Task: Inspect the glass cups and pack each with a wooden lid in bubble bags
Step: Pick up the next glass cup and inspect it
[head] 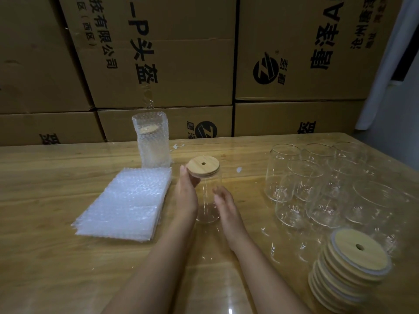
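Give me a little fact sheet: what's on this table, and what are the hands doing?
centre: glass cup, upright, wooden lid on top
left hand: grips the cup just under the lid
right hand: open, blurred, beside the cup
packed: one wrapped cup standing at the back
bubble bags: flat stack, left
empty cups: cluster, right
spare lids: stack, near right

A glossy wooden tabletop (68,177) fills the near half of the scene, with a streak of light reflected at its near edge. Along its far edge stands a wall of stacked brown boxes (181,64) printed with black characters and round logos. At the far right is a pale upright strip (383,87), perhaps a curtain, and the light is dim.
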